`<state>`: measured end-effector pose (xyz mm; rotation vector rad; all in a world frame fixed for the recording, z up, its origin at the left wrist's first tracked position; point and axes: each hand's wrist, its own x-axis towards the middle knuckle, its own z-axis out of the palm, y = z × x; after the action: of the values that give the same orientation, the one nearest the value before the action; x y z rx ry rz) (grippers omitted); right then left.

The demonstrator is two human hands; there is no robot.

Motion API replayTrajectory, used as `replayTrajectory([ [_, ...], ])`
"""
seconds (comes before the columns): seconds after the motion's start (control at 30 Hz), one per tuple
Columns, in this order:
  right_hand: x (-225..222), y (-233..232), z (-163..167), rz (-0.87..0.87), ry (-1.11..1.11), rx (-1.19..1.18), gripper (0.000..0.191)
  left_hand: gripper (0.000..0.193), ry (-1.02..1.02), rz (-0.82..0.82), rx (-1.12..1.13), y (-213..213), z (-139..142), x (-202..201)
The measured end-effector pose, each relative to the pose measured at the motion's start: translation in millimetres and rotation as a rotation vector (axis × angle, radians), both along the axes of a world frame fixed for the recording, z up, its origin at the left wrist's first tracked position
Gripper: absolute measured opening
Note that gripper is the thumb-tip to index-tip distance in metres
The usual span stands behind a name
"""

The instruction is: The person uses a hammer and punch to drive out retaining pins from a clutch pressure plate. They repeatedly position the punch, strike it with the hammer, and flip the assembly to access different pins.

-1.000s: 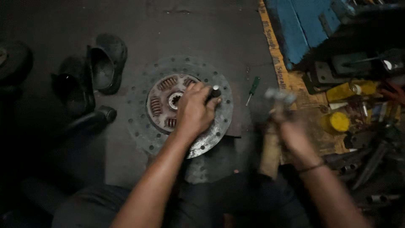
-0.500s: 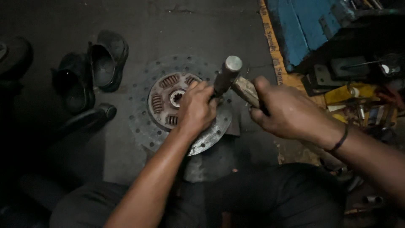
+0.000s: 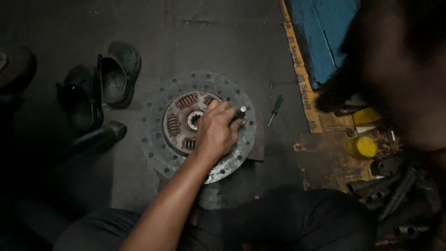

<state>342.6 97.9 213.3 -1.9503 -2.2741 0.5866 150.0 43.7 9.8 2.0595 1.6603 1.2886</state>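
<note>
Far left: dark rubber sandals (image 3: 100,88) on the concrete floor (image 3: 195,42), close to the disc's left rim; little spare room that side

Centre: worn clutch disc (image 3: 160,148) lies flat on the floor, sprung hub (image 3: 183,123) up. Left hand (image 3: 216,132) is closed around a short metal punch (image 3: 240,111), tip set on the disc face right of the hub. Judgement: punch wants holding square to the plate, fingers low and clear of its struck end, disc seated flat so it cannot rock

Right of disc: green-handled screwdriver (image 3: 277,106) lies apart on bare floor, the best open strip for shifting the disc

Far right: right hand (image 3: 395,69) is a raised dark blur; cannot tell whether it is open or gripping anything. Beneath it yellow containers (image 3: 363,146) and loose steel tools (image 3: 399,190) crowd the floor; swing room is tight there
</note>
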Motion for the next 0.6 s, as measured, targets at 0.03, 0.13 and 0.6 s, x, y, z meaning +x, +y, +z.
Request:
replayTrajectory([
  [0.03,3,-7,-13,0.079,-0.069,-0.004,0.028,0.022,-0.006,0.002,0.016,0,0,-1],
  [0.13,9,-27,-50,0.322,-0.284,-0.023,0.016,0.021,-0.031,0.008,0.058,1,0,-2],
  [0.6,-3,-34,-35,0.267,-0.331,-0.156,0.043,0.014,0.046,0.039,-0.025,1,3,3],
])
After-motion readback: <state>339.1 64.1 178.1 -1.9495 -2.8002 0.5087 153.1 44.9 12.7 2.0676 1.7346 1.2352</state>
